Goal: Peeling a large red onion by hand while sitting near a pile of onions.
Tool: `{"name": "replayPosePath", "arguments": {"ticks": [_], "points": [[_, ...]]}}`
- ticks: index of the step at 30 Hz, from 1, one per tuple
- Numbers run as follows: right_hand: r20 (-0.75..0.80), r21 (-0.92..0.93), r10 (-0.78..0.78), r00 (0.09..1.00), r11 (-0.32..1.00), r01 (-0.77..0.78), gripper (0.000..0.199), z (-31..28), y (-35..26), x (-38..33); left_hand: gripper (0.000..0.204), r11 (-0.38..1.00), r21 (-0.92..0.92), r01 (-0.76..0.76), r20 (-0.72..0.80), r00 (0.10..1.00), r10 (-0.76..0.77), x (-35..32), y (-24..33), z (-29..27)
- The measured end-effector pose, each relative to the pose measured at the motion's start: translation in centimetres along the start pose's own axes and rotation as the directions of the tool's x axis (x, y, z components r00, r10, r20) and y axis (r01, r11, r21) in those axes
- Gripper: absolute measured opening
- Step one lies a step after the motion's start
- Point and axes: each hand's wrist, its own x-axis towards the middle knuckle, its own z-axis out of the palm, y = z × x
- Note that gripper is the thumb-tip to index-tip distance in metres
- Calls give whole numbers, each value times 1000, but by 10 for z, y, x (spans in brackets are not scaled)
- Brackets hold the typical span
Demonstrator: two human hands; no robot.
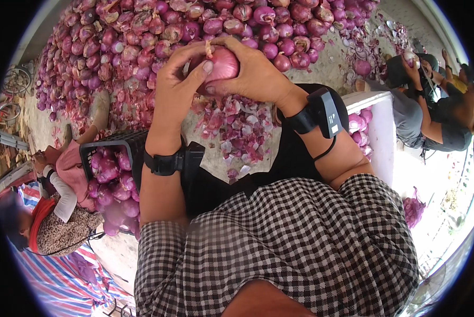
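A large red onion (225, 64) with a dry stem tip is held up between both my hands, in front of the onion pile. The fingers of my left hand (180, 79) curve round its left side, thumb pressed on the skin. On the other side my right hand (260, 74) wraps the onion, its fingers over the top and its thumb side beneath. Part of the onion is hidden behind the fingers. Black straps with small devices sit on both wrists.
A big heap of red onions (141, 34) covers the far floor, with loose onion skins (242, 127) below my hands. A black crate (112, 142) of onions stands left, a white box (382, 127) of onions right. People sit at left (62, 206) and right (432, 116); the right one holds an onion.
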Motion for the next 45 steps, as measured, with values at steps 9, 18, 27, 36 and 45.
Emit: {"name": "replayPosePath", "arguments": {"ticks": [9,18,27,36,45], "points": [[-44,-153,4,999,988,-11,77,8,7,1,22,995,58,-80,-132,987,87,-2,-7,8],[-84,-159,15,996,987,-29,79,14,10,3,23,959,271,-81,-211,967,142,-5,-6,17],[-58,-35,103,993,994,-106,79,8,7,4,22,963,239,-124,-206,963,175,-2,-5,17],[-11,-64,0,1000,998,0,77,3,10,2,16,982,91,-164,-88,981,172,1,-2,7],[8,48,-17,1000,999,16,79,1,5,3,12,973,84,-216,-192,954,229,1,-2,9]]}}
